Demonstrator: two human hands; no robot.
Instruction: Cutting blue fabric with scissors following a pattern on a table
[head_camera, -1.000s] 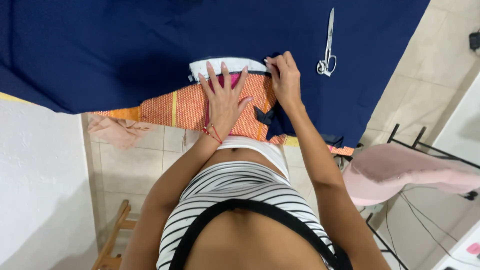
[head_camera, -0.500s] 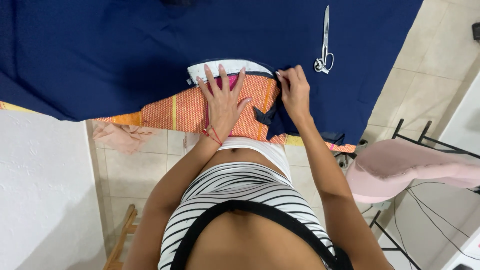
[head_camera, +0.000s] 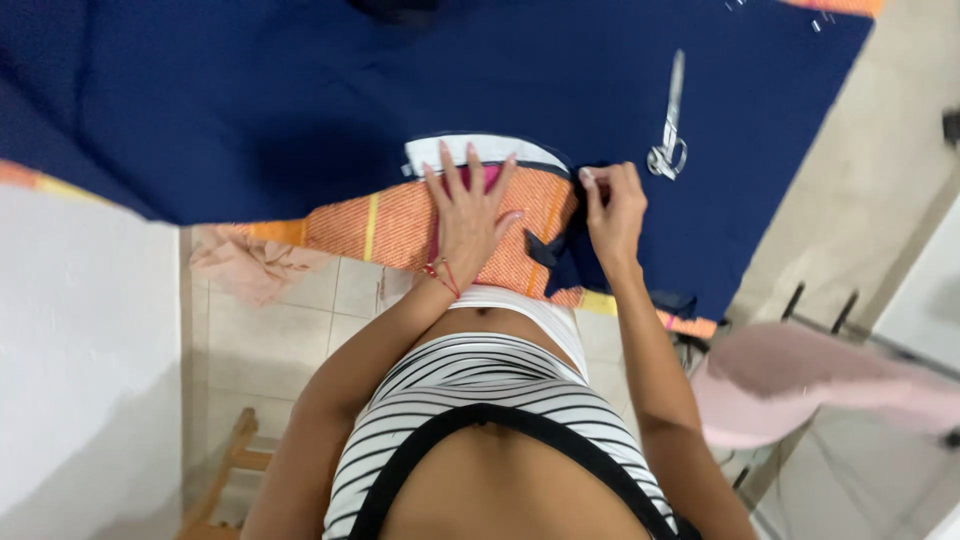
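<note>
At far left we note a peach rag (head_camera: 255, 268) hanging below the counter (head_camera: 400, 225), whose orange woven cover shows at the near edge. Our left hand (head_camera: 468, 215) lies flat on that orange cover, fingers spread, fingertips reaching a white and pink piece (head_camera: 480, 155) that lies against the navy fabric (head_camera: 300, 90). Our right hand (head_camera: 612, 210) is curled, fingertips pressed together, pinching the navy fabric's edge. Scissors (head_camera: 668, 130) rest on the navy fabric just beyond that hand. A pink chair (head_camera: 800, 385) stands at right.
</note>
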